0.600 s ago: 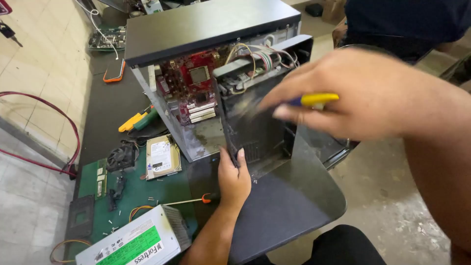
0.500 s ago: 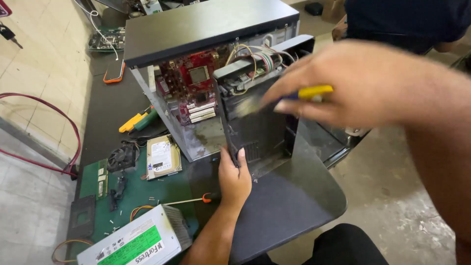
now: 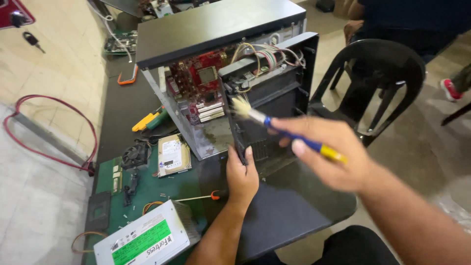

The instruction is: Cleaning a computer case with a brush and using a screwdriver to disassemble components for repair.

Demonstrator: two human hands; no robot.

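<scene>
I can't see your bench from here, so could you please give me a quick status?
Left hand braces the open computer case. Right hand holds a brush, bristles at the drive bay. Nothing blocking.

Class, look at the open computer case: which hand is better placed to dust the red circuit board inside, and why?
The right hand: it holds the blue-and-yellow-handled brush, bristles beside the red circuit board. The left hand grips the black computer case's front edge.
</scene>
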